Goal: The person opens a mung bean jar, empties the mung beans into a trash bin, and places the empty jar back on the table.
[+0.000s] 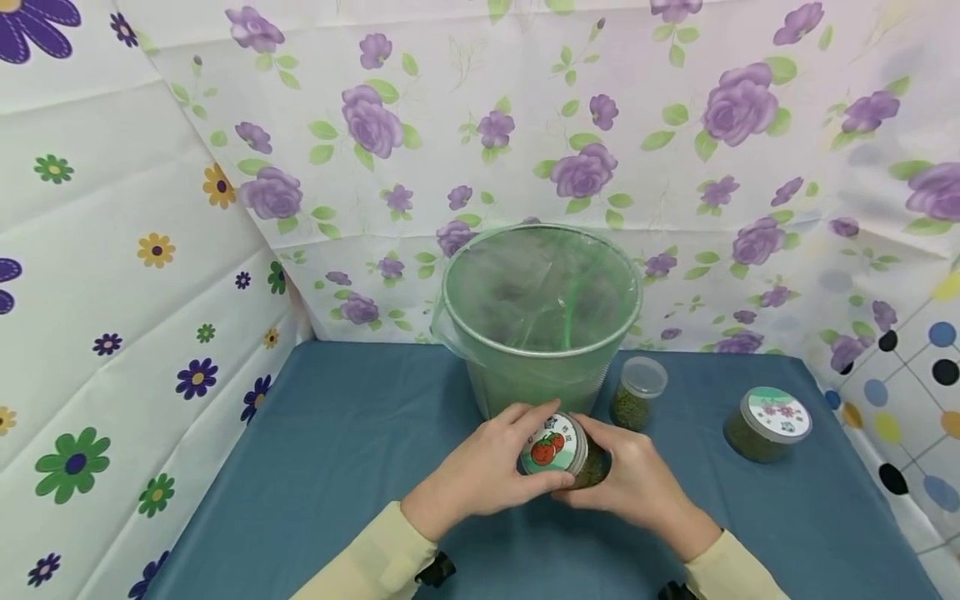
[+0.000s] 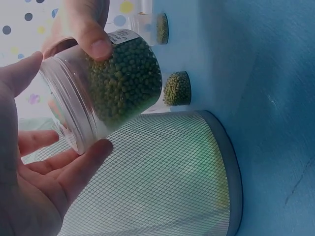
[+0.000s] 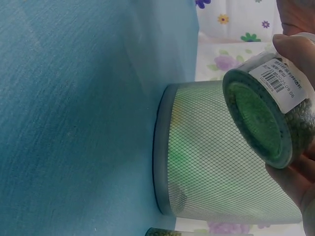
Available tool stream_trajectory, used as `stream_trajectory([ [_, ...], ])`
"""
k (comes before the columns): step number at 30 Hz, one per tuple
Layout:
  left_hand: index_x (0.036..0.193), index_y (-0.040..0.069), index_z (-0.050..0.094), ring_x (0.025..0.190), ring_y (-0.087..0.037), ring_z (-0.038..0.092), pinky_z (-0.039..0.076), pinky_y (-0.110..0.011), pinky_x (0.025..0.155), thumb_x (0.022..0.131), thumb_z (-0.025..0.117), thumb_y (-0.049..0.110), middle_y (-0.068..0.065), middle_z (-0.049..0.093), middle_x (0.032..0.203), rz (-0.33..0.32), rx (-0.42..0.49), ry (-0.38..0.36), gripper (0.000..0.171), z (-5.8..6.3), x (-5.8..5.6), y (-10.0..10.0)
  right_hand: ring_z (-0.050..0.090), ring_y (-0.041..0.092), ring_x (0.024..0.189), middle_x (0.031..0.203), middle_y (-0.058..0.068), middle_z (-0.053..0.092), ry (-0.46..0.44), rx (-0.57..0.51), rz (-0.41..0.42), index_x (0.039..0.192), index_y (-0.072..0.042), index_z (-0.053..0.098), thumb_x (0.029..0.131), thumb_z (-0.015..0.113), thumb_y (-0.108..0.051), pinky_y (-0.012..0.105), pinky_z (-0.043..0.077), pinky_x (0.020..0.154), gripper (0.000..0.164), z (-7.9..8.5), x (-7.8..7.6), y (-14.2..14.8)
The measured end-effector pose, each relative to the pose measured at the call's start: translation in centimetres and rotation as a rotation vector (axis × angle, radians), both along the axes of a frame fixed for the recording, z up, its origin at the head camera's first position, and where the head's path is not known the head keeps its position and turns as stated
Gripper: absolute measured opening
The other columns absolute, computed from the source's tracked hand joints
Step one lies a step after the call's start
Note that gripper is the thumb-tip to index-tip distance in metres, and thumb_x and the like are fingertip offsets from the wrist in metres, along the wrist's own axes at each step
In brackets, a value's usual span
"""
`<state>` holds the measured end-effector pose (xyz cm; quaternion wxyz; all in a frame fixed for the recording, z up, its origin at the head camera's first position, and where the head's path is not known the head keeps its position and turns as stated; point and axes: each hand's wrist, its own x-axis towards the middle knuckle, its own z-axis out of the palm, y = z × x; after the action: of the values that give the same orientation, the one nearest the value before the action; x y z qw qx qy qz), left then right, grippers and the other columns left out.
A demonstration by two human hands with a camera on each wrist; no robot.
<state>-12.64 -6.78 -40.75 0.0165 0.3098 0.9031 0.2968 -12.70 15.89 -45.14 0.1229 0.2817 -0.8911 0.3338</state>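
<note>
A clear plastic jar (image 1: 592, 464) of green mung beans is held tilted above the table, in front of the bin. Its lid (image 1: 551, 450) bears a tomato picture and faces left. My left hand (image 1: 491, 462) holds the lid, thumb on one side of its rim and fingers on the other. Around the jar's body my right hand (image 1: 637, 471) keeps its grip. The left wrist view shows the beans (image 2: 123, 78) through the wall. In the right wrist view the jar's base and a white barcode label (image 3: 279, 84) are visible.
Behind the hands stands a mesh bin (image 1: 540, 379) lined with a green bag. Right of it are a small clear-lidded jar of beans (image 1: 632, 408) and, farther right, a wider jar with a flowered lid (image 1: 757, 442). Flowered cloth hangs behind the blue table (image 1: 360, 433).
</note>
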Motion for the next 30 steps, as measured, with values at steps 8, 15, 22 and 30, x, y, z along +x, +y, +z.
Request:
stream_trajectory([
  [8,0.144,0.039,0.029,0.081,-0.001,0.053,0.047,-0.016,0.064,0.081,0.047,0.072,0.004,0.049,0.12,0.034,-0.007,-0.039,0.074,-0.4,0.1,0.3,0.064,0.011,0.104,0.127,-0.003,0.059,-0.031,-0.003,0.024,0.138,-0.026,0.044,0.066,0.076,-0.057,0.023,0.055,0.077,0.084,-0.3,0.1,0.0],
  [15,0.142,0.033,0.034,0.08,-0.003,0.054,0.048,-0.017,0.064,0.08,0.044,0.075,0.003,0.049,0.118,0.077,-0.013,0.01,0.076,-0.5,0.1,0.7,0.064,0.009,0.103,0.125,-0.005,0.06,-0.023,0.0,0.04,0.137,-0.027,0.045,0.067,0.075,-0.058,0.023,0.055,0.078,0.083,-0.4,-0.2,0.0],
  [22,0.146,0.042,0.014,0.113,-0.006,0.051,0.052,-0.023,0.082,0.078,0.058,0.066,0.008,0.03,0.145,-0.068,-0.005,0.079,0.085,-0.2,-0.3,-0.1,0.063,0.011,0.108,0.129,-0.003,0.059,-0.032,0.011,0.03,0.139,-0.023,0.044,0.063,0.073,-0.063,0.026,0.055,0.081,0.091,-0.1,-0.3,0.4],
  [30,0.147,0.036,0.022,0.129,-0.015,0.042,0.051,-0.023,0.087,0.084,0.062,0.049,0.0,0.031,0.15,-0.175,-0.031,0.137,0.076,-0.4,-0.6,-0.4,0.063,0.008,0.105,0.126,-0.003,0.06,-0.003,0.05,0.039,0.14,-0.022,0.043,0.065,0.073,-0.062,0.024,0.055,0.079,0.09,-0.1,-0.4,0.4],
])
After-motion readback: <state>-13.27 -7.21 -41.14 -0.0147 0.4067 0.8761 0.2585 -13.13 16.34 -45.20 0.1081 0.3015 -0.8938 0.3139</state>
